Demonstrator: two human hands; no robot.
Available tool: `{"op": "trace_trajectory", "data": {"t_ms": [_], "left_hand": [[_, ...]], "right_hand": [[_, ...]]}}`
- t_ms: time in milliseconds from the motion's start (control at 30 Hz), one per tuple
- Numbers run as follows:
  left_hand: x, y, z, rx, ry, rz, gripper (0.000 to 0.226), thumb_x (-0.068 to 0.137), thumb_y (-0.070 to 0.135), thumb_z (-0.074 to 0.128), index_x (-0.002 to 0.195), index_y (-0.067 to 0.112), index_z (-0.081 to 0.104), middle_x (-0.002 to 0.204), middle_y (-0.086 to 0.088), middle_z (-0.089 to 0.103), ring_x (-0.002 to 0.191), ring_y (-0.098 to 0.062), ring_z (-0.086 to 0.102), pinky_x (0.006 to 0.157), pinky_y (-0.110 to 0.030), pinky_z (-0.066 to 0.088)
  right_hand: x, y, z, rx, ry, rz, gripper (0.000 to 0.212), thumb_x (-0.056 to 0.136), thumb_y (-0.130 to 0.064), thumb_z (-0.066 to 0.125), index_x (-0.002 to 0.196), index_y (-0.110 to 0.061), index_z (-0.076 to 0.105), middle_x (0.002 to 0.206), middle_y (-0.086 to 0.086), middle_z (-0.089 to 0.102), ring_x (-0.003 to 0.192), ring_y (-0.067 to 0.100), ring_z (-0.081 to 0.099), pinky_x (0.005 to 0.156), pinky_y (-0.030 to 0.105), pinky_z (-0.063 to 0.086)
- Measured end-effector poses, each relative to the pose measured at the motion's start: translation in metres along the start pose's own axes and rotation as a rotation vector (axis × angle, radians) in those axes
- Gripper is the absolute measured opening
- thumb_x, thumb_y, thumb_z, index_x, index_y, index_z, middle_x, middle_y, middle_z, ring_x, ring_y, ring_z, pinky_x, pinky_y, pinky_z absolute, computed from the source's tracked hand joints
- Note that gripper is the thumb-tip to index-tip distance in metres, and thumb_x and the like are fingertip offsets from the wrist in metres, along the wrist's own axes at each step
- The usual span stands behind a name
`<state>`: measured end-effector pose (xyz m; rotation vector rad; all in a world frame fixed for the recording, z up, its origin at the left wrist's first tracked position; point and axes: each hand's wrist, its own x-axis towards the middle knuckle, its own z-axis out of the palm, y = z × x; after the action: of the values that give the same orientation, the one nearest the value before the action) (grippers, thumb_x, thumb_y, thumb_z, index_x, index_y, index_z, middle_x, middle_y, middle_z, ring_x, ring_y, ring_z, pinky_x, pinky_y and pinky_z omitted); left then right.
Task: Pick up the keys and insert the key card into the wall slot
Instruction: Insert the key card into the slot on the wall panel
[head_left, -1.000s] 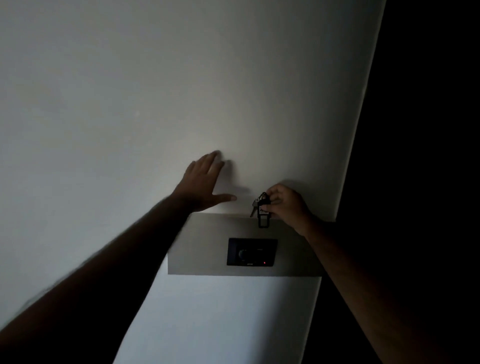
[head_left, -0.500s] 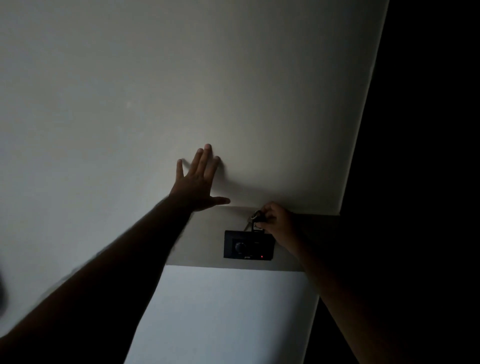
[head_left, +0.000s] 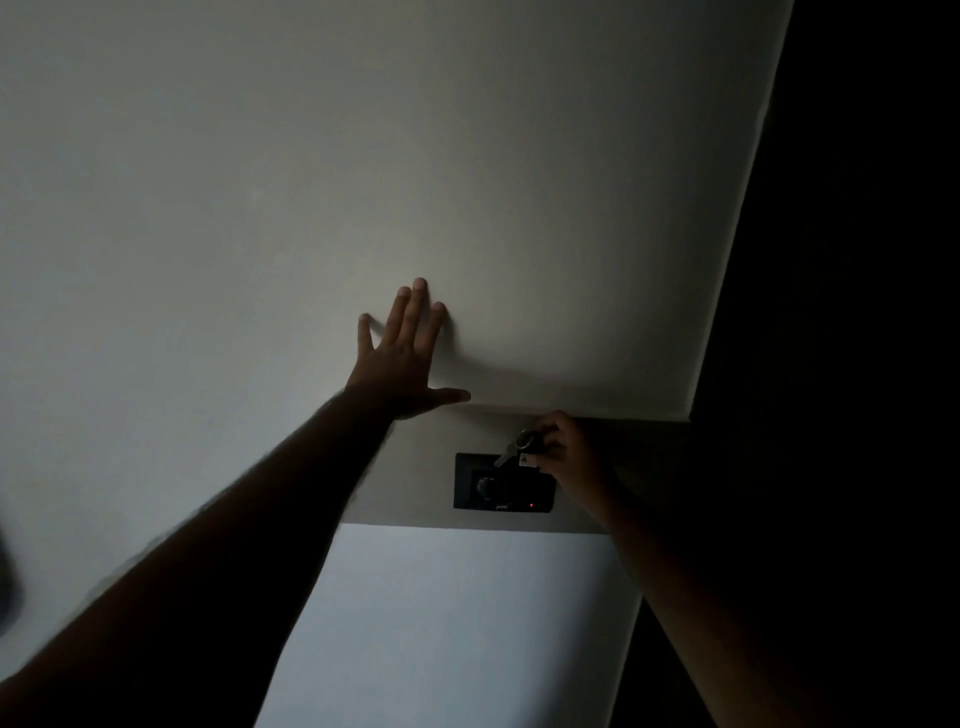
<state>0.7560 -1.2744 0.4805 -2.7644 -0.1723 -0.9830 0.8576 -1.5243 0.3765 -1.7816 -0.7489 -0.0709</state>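
The room is dim. My right hand (head_left: 566, 452) grips a bunch of keys (head_left: 519, 447) with a small key card hanging from it, held at the top right corner of a black wall panel (head_left: 498, 493). The panel has a round knob and a small red light. The card's lower end touches or overlaps the panel's top edge; I cannot tell whether it sits in a slot. My left hand (head_left: 402, 364) lies flat on the pale wall, fingers spread, up and to the left of the panel.
The black panel sits on a grey band (head_left: 415, 467) across the wall. A dark doorway or recess (head_left: 831, 364) fills the right side. A dark blurred shape (head_left: 8, 587) shows at the left edge.
My right hand has moved the keys and card down from above the grey band to the panel's top right corner. My left hand has spread flatter and slid slightly up the wall.
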Motion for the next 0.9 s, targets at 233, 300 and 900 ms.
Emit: {"op": "trace_trajectory", "data": {"t_ms": [233,300,900], "left_hand": [[0.0,0.0,-0.001,-0.016,-0.02,-0.007,0.127,0.066,0.096,0.037,0.158,0.018,-0.004,0.164,-0.01,-0.025,0.152,-0.027,-0.018,0.111,-0.074,0.014],[0.0,0.001,-0.001,-0.002,-0.016,-0.011,0.127,0.067,0.095,0.037,0.159,0.017,-0.002,0.165,-0.011,-0.024,0.152,-0.028,-0.016,0.11,-0.075,0.016],[0.001,0.003,0.001,-0.011,-0.024,-0.022,0.129,0.066,0.096,0.038,0.158,0.016,-0.005,0.164,-0.011,-0.026,0.152,-0.027,-0.019,0.11,-0.076,0.014]], "right_hand": [[-0.003,0.008,0.003,-0.077,0.035,-0.077,0.038,0.081,0.011,0.071,0.117,0.004,0.06,0.112,0.025,0.07,0.109,0.036,0.069,0.095,0.05,0.057],[-0.003,0.006,0.002,-0.152,0.048,-0.113,0.037,0.08,0.008,0.074,0.116,0.003,0.066,0.112,0.02,0.073,0.108,0.032,0.07,0.096,0.042,0.058],[0.003,-0.002,-0.003,-0.476,0.063,-0.287,0.032,0.08,0.001,0.077,0.112,0.0,0.074,0.11,0.017,0.075,0.104,0.03,0.071,0.098,0.04,0.056]]}}
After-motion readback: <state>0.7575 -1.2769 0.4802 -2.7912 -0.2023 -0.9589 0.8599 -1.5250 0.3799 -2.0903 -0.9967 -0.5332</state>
